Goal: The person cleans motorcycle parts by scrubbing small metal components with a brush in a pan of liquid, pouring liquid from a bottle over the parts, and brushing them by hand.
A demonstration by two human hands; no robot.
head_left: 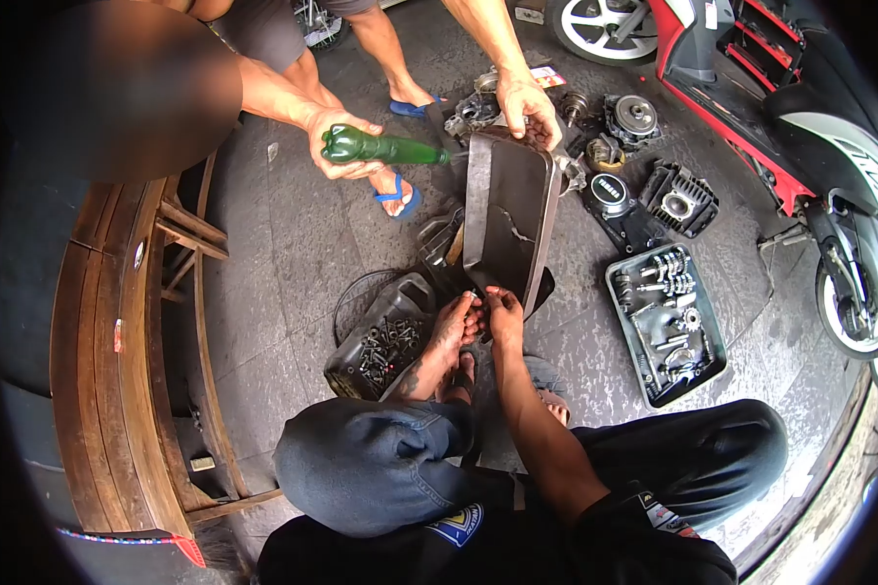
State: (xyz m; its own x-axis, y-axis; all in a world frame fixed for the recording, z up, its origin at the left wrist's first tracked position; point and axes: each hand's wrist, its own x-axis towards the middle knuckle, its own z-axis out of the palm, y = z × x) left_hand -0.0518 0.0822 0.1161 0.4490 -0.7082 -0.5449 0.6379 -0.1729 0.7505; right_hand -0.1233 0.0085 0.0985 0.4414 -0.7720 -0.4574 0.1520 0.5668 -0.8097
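In front of my knees, a deep metal tray (510, 210) is tilted toward me, with a pale streak inside. My left hand (454, 327) is closed just below its near corner, a small pale, shiny bit showing at the fingertips. Right beside it is my right hand (504, 317), its fingers pinched together at the tray's near edge; what they hold is hidden. Across from me, another person's hand (529, 107) is at the tray's far rim. That person's other hand (337, 146) holds a green plastic bottle (385, 147), its neck toward the tray.
Left of my hands sits a dark bin (415, 290) of bolts. A tray of gears and shafts (717, 369) lies to the right. Engine parts (678, 200) are spread beyond it. A wooden bench (117, 361) stands at left, a red and white motorcycle (761, 161) at right.
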